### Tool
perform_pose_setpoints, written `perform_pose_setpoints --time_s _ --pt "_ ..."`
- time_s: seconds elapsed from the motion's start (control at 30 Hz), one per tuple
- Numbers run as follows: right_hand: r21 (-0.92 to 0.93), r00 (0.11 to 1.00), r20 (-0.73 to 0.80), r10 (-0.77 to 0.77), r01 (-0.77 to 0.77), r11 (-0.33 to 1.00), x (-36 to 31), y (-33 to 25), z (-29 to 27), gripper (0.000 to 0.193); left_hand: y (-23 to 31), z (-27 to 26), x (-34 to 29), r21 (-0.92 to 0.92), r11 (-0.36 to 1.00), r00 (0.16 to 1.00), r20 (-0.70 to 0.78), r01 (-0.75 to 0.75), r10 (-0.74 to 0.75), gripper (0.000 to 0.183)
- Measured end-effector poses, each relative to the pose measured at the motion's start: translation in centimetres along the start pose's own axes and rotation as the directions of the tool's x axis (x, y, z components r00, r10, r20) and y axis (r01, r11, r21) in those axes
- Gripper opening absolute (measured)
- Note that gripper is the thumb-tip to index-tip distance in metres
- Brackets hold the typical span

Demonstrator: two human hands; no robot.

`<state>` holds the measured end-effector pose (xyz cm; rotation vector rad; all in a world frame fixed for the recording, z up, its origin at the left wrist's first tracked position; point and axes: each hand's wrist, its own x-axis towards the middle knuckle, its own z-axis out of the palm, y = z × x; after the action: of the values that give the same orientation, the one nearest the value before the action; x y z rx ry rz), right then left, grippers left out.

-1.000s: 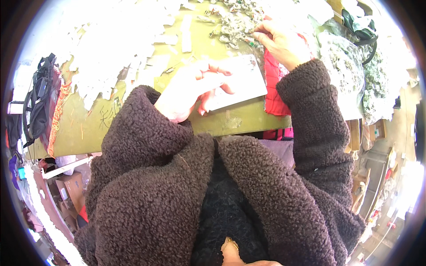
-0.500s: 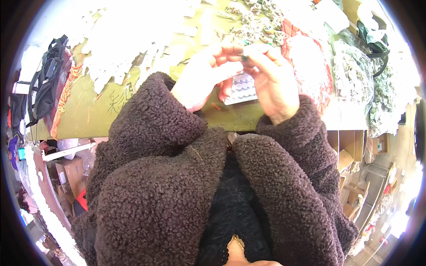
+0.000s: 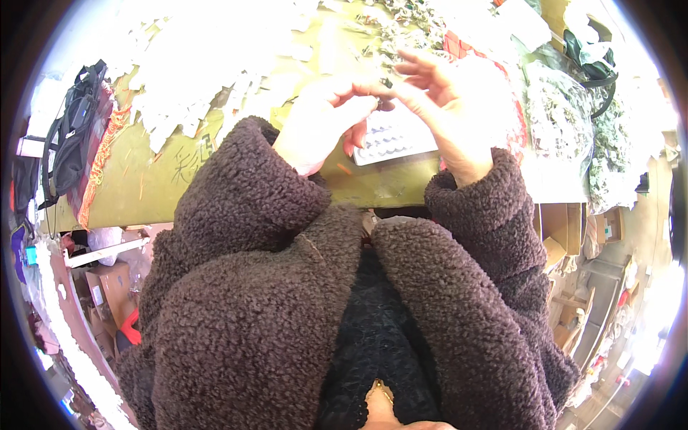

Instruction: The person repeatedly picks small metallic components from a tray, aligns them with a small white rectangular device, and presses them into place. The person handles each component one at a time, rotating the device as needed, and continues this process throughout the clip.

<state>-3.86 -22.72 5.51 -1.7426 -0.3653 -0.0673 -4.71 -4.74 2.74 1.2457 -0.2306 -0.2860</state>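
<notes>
My left hand (image 3: 322,118) is closed in a pinch over the table (image 3: 272,204). A small dark greenish piece (image 3: 387,84) shows at its fingertips, too small for me to name. Close by on the right, my right hand (image 3: 451,107) has its fingers spread apart, with the thumb tip beside that piece. Beneath both hands lies a white sheet (image 3: 390,153) bearing rows of wavy, scalloped shapes. Glare washes out much of both hands, and my left hand covers part of the sheet.
Torn white pieces (image 3: 193,93) cover the far left of the table. Farther back sits a pile of small grey-green items (image 3: 412,14), beside a red mesh bag (image 3: 459,46). Clear bags of greenish pieces (image 3: 562,115) stand at right. A black bag (image 3: 75,129) lies at left.
My right hand has shifted right and its fingers have opened away from the left hand. More of the white sheet shows now. The left hand has barely moved and stays pinched.
</notes>
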Motion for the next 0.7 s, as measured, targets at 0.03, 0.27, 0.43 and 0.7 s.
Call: perform_pose_setpoints --time_s 0.03,0.27,0.43,0.7 --pt "0.011 0.997 0.078 0.013 -0.014 1.000 0.0 0.1 0.0 0.036 0.1 0.0 0.0 -0.036 0.999 1.000 0.031 -0.002 0.003 0.019" --pt "0.261 0.989 0.133 0.058 -0.092 0.961 -0.4 0.4 0.0 0.035 0.7 -0.3 -0.2 0.054 0.998 0.993 0.121 -0.022 0.016 0.015" --pt "0.014 0.993 0.105 0.046 -0.048 0.999 -0.5 0.1 0.1 0.027 0.1 -0.1 -0.2 0.536 0.764 0.930 0.280 -0.359 0.240 0.012" --pt "0.152 0.992 -0.110 0.069 -0.052 0.987 -0.9 0.2 1.1 0.021 0.0 0.2 0.0 0.184 0.981 0.994 -0.078 -0.060 0.075 0.025"
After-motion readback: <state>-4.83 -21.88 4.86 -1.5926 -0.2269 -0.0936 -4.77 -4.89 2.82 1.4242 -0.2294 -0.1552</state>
